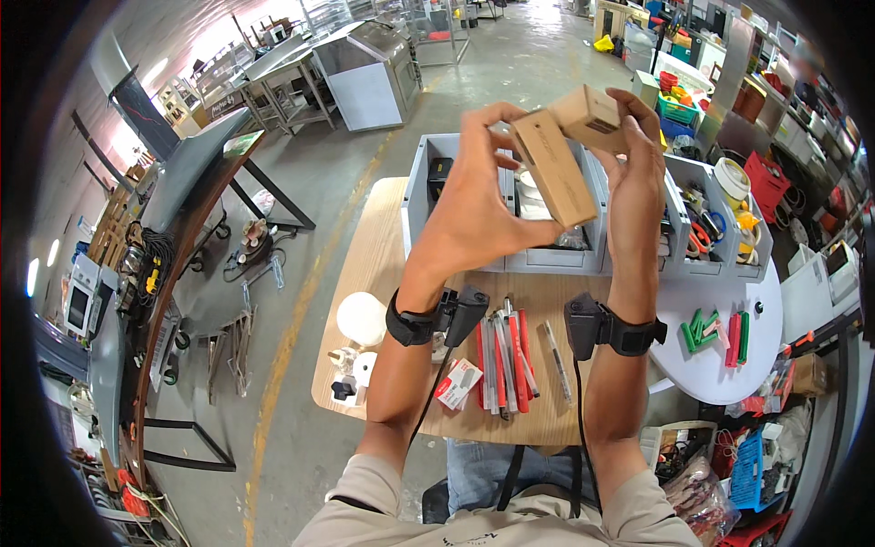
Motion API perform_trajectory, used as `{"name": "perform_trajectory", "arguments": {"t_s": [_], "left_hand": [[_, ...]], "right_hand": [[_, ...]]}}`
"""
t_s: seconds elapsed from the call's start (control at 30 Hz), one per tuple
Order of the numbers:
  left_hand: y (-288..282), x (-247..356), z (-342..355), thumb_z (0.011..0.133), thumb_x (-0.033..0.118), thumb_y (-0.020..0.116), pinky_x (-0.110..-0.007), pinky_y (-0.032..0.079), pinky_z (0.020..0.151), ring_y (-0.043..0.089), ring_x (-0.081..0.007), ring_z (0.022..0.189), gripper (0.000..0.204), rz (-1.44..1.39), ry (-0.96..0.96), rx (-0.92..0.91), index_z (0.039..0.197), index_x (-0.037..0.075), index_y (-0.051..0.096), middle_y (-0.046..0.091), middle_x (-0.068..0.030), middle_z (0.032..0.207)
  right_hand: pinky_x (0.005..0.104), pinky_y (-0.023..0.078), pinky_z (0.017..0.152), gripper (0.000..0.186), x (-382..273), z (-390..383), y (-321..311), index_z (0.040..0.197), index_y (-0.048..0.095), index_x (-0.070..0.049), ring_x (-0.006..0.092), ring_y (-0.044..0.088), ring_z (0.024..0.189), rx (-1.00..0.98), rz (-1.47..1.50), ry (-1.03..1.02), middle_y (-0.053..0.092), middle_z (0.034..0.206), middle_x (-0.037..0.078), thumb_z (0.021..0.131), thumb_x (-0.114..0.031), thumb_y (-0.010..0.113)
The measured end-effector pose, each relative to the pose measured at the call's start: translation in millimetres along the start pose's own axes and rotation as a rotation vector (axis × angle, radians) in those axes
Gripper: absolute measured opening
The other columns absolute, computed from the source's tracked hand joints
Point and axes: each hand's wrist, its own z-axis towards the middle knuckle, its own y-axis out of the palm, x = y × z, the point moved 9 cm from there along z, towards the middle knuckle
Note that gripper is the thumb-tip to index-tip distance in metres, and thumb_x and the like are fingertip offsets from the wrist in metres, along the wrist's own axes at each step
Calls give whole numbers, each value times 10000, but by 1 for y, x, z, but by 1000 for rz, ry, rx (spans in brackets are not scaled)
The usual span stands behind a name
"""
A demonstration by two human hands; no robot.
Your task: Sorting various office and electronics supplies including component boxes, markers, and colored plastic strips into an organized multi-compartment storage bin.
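Note:
Up over the grey bins, my left hand [467,214] is closed around a long brown cardboard box [556,170], with the thumb at its lower end and the fingers at its upper end. My right hand [640,169] is closed on a second, shorter brown cardboard box [588,117], tilted and close beside the first. Whether the two boxes touch I cannot tell. Beneath them, a row of grey plastic bins [538,263] stands on the far part of the wooden table [372,232]. Several red and clear pens [507,360] lie between my forearms.
Left of the pens are a small red-and-white carton [458,384] and a white round object [362,318]. A single pen [557,362] lies at right. On the white round table [711,378] are green pieces [700,331]. A blue basket [749,469] stands low at right.

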Motion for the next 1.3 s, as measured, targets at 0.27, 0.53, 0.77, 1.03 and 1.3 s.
{"name": "perform_trajectory", "arguments": {"t_s": [0.27, 0.53, 0.77, 1.03, 1.3], "left_hand": [[-25, -2, 3, 591, 149, 935, -335, 498, 865, 589, -219, 1056, 1005, 236, 23, 252, 1338, 17, 276, 474, -145, 1276], [-27, -8, 2, 596, 164, 928, -341, 510, 834, 592, -241, 1069, 984, 296, 46, 309, 1329, -11, 296, 477, -162, 1277], [-18, -7, 2, 590, 148, 908, -349, 498, 825, 595, -245, 1064, 971, 303, 27, 280, 1335, 2, 302, 498, -148, 1257], [-15, -7, 4, 574, 181, 907, -354, 496, 825, 598, -255, 1067, 1016, 261, 40, 185, 1388, 20, 320, 498, -145, 1289], [-5, -4, 3, 582, 91, 837, -419, 507, 899, 564, -355, 1083, 1007, 221, 44, 202, 1441, 47, 313, 464, -182, 1246]], "right_hand": [[246, 492, 858, 319, -1, -11, 26, 1192, 578, 9, 110, 610, 984, -150, 70, 108, 656, 1076, 85, 940, -162, 675], [256, 481, 833, 290, -4, -17, 38, 1139, 586, -21, 111, 604, 964, -230, -110, 83, 662, 1047, 80, 929, -186, 700], [294, 488, 890, 290, 10, -14, 31, 1205, 580, -27, 147, 607, 1030, -248, -45, 219, 651, 1119, 99, 977, -205, 601], [319, 494, 916, 419, 10, -19, 25, 1311, 513, -38, 191, 608, 1086, -410, -15, 339, 629, 1195, 185, 931, -161, 639], [309, 515, 854, 590, 18, -19, 24, 1333, 474, -85, 185, 630, 1025, -454, -171, 320, 654, 1148, 174, 828, -125, 777]]}}
